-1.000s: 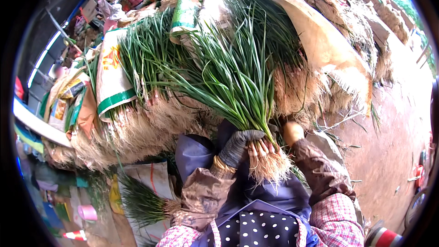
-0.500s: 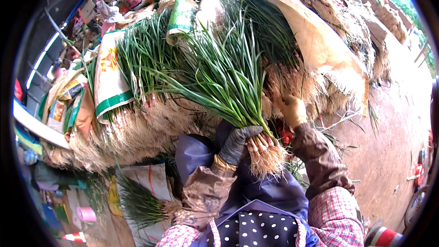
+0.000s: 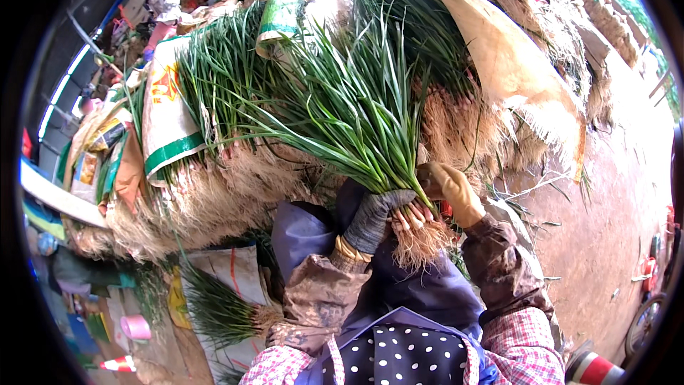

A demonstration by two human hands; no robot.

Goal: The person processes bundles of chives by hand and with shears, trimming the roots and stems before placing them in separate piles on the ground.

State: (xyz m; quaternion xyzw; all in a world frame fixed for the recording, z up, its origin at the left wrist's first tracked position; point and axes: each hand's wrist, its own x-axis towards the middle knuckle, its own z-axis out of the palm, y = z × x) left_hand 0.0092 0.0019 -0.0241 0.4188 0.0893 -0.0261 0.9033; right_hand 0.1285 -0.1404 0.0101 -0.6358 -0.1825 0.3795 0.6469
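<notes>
My left hand [image 3: 377, 219], in a dark grey glove, is wrapped around a bunch of green garlic [image 3: 363, 128] just above the pale bulbs. The long leaves fan up and away from me; the stringy roots [image 3: 420, 242] hang over my lap. My right hand [image 3: 452, 189], in a tan glove with darkened fingertips, is at the right side of the bunch, close to the stems. Its fingers are bent together, and what they hold, if anything, is hidden. Something red shows just below that hand.
A long heap of green garlic with roots toward me [image 3: 235, 185] stretches across in front, partly under sacks [image 3: 171, 110] and a pale sheet [image 3: 491, 50]. Another bunch [image 3: 224, 306] lies at lower left on a white sack. Brown floor [image 3: 591, 221] is on the right, with scattered leaves.
My right hand has come from the roots of the heap down and toward me, to the side of the held bunch. My left hand keeps its grip, almost still.
</notes>
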